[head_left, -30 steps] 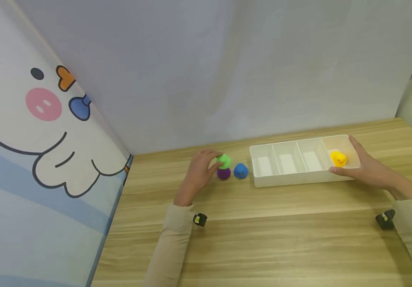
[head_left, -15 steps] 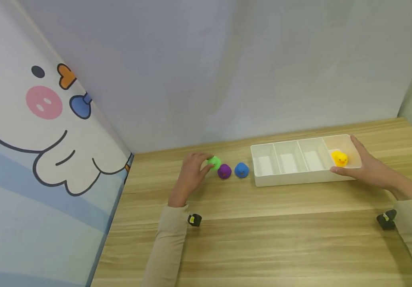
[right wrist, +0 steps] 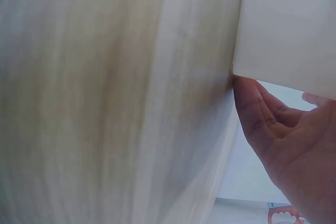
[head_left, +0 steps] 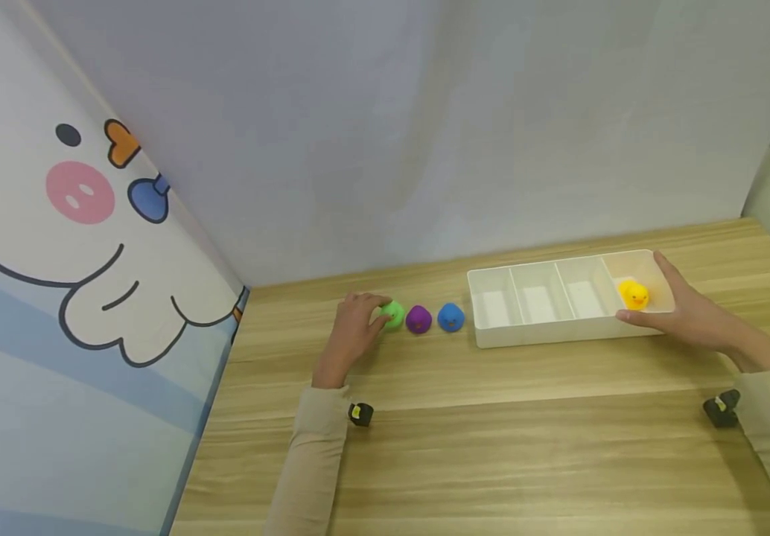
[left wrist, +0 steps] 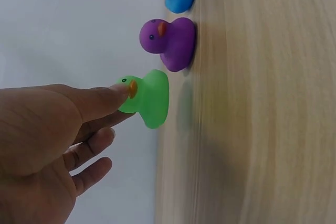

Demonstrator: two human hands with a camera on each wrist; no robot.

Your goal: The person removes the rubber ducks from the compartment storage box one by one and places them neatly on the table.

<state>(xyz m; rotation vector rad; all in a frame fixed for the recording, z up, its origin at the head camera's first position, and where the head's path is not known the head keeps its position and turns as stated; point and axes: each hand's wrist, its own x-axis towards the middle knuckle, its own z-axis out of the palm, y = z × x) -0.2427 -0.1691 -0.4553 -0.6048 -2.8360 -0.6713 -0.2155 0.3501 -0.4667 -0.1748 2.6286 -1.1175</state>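
My left hand (head_left: 351, 326) pinches a green rubber duck (left wrist: 156, 100) by its head, between thumb and fingers. The left wrist view shows the duck's base a little above the tabletop, over its shadow. Beside it sits a purple rubber duck (head_left: 418, 319), then a blue rubber duck (head_left: 450, 317), forming a row. A white tray (head_left: 546, 332) with compartments stands to their right. In its rightmost compartment is a yellow rubber duck (head_left: 635, 295). Around the tray's right end my right hand (head_left: 696, 320) grips, thumb at the front and fingers behind.
The wooden table (head_left: 492, 447) runs back to a pale wall (head_left: 385, 149). At the left stands a panel (head_left: 83, 313) printed with a cartoon figure. Each sleeve carries a small black device (head_left: 361, 414) at the wrist.
My left hand has moved the green duck left and down, from over the purple duck to its left side. My right hand has stayed on the tray's end.
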